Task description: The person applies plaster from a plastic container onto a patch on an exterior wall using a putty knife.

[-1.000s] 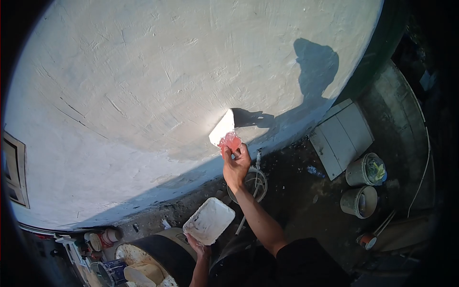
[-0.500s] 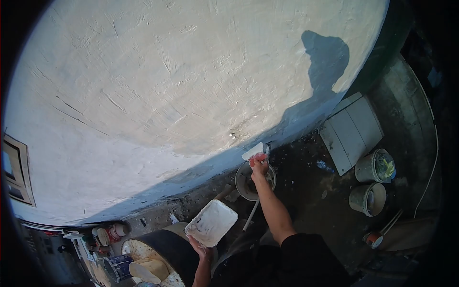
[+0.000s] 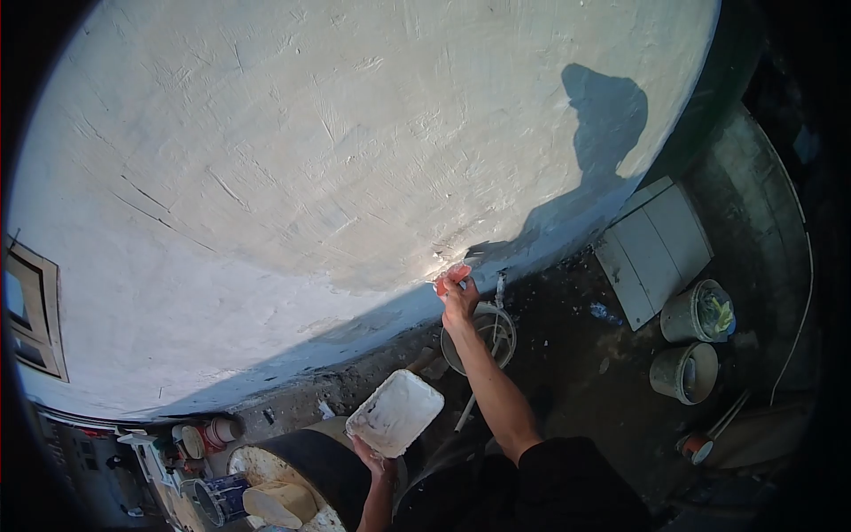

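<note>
The right hand [image 3: 459,300] has its fingers closed round the red handle of a scraper [image 3: 452,276], which points up and away from the hand against the lower part of the white wall [image 3: 292,168]; the blade is too edge-on to make out. A bucket [image 3: 486,335] stands just below. Nearer and to the left, the left hand [image 3: 373,457] grips a white board [image 3: 395,412] from beneath, its long axis running from near left to far right.

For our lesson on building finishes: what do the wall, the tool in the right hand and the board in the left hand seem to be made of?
The wall looks like plaster or putty, matt off-white, with scrape ridges. The tool in the right hand is red, probably plastic. The board in the left hand is flat and white-smeared; its base material is hidden.
</note>
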{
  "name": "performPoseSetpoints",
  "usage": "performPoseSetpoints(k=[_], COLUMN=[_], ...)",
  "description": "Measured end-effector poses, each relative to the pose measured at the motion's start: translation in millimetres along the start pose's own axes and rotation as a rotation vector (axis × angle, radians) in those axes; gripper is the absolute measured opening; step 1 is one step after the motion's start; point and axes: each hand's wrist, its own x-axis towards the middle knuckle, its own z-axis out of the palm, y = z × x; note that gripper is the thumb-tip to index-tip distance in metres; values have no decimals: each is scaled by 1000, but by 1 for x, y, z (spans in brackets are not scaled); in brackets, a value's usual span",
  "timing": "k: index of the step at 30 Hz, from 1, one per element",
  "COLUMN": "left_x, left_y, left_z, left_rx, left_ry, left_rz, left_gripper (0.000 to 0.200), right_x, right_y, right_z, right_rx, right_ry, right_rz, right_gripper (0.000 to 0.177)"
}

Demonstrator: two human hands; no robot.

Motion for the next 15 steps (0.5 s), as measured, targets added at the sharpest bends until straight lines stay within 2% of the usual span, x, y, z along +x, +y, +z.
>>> performPoseSetpoints(k=[3,5,7,9,11,14,15], left_x=[-1,-3,0,2,-2,0,-1], left_y=[-9,-21,-5,-3,-13,-1,-2], left_z=[-7,-16,-1,3,-1,12,12], left_rx=[99,296,139,150,329,84,85], left_ry=[14,16,9,3,2,10,16], left_rz=[50,166,45,31,117,10,9], left_gripper=[64,64,63,63,62,61,61], right_x=[-16,-27,-42,-55,-63,-75,-79], right_y=[-18,-31,-47,-60,-69,-79,-84], right_z=[20,31,44,54,55,47,43], right_rx=[30,64,106,97,102,127,129], right_ry=[-17,-44,-79,-86,-86,-84,-81], right_rz=[9,1,-7,-19,-16,-8,-17], right_gripper=[36,35,34,33,33,34,35])
